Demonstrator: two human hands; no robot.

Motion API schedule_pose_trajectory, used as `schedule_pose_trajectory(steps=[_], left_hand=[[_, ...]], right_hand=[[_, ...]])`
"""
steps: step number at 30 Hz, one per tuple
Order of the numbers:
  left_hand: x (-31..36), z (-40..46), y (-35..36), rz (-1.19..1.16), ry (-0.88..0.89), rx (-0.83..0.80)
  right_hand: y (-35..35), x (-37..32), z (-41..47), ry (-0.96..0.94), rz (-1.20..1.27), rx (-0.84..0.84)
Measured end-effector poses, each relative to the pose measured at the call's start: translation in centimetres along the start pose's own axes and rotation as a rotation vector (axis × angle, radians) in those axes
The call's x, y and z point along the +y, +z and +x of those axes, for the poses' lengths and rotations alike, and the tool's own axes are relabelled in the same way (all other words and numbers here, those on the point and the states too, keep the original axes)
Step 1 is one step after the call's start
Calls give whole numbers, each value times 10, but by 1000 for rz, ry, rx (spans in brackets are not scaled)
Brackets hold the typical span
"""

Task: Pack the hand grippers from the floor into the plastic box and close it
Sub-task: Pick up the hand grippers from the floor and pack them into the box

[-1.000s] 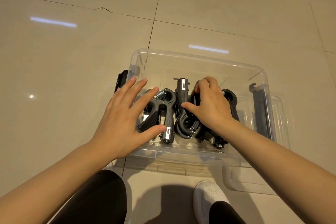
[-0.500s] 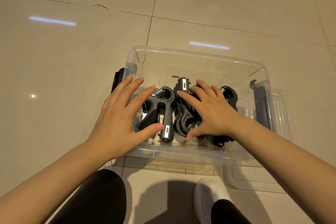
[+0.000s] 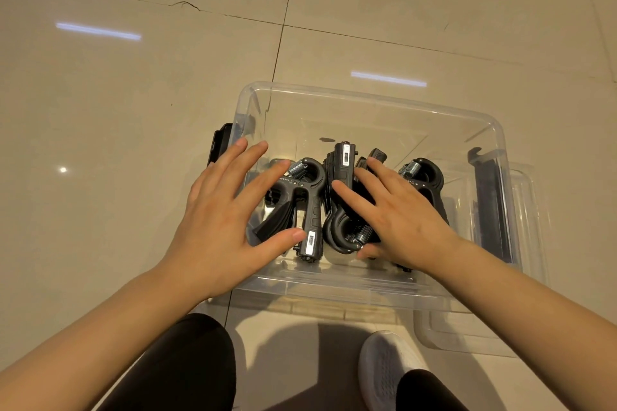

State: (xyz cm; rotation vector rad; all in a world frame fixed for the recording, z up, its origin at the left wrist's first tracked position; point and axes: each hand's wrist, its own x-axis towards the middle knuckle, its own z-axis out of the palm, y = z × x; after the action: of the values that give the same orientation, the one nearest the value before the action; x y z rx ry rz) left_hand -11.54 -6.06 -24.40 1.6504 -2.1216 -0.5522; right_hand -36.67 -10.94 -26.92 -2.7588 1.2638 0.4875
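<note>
A clear plastic box (image 3: 374,100) stands open on the tiled floor in front of me. Several black hand grippers with steel springs lie side by side in its near half: one at the left (image 3: 305,197), one in the middle (image 3: 340,177), one at the right (image 3: 424,177). My left hand (image 3: 220,223) hovers flat over the left gripper, fingers spread, holding nothing. My right hand (image 3: 397,213) lies flat over the middle grippers, fingers spread, thumb under by a spring. Black latches sit on the box's left (image 3: 218,142) and right (image 3: 490,207) sides.
The clear lid (image 3: 531,327) lies on the floor under and beside the box's right side. My knee in black trousers (image 3: 187,367) and a white shoe (image 3: 384,364) are just in front of the box. Beige tiles surround it.
My right hand has let go of the middle gripper and flattened out over it, fingers spread. My left hand has stayed almost where it was.
</note>
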Motion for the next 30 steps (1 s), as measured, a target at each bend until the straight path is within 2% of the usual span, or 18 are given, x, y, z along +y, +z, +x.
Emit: schedule_pose_trajectory(steps=[5,9,15,17,19,21,24,27,30], left_hand=[[-1,0,0,-28,-3,-5],[-1,-1,0,-30,-13,8],[0,0,-2,-44,-49,31],[3,0,-6,-1,-61,-23],[5,0,-17,106,-6,-132],[11,2,-40,178,104,-179],[41,7,-105,112,207,-248],[78,6,-178,87,273,-373],[122,-15,-241,56,341,-274]], right_hand=[[-1,-3,2,11,-14,0],[-12,-3,-5,57,65,-14],[-72,15,-48,355,291,91],[-102,13,-67,401,348,20],[-136,4,-84,365,374,-89],[-173,-7,-101,288,366,-165],[-227,-24,-128,283,368,-209],[-271,-47,-154,326,398,-103],[-304,-82,-173,320,453,23]])
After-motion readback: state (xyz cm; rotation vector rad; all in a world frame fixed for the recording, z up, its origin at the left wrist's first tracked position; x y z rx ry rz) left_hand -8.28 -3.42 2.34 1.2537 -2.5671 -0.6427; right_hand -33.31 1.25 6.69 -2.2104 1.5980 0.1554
